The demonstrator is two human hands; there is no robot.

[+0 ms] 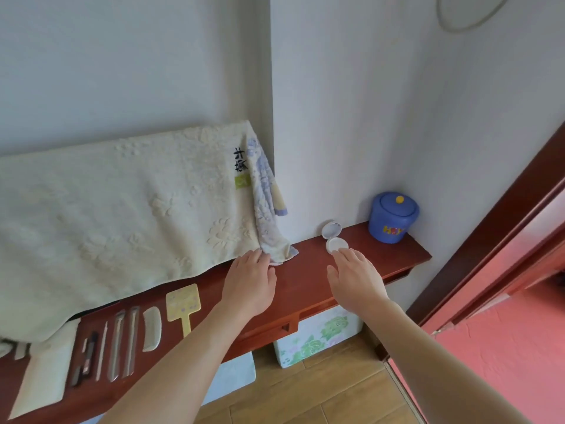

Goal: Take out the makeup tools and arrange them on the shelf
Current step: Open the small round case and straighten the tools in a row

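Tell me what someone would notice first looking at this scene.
Two outstretched hands over the red-brown shelf draw the eye: the left hand by the hanging corner of a big cream towel, the right hand with fingertips at an open white compact by the wall. Farther right on the shelf stands a blue lidded jar, and at the left end lies a neat row of makeup tools ending in a yellow paddle.

I get one head view only: wide-angle, pitched forward-down, close above left hand and right hand over the shelf.
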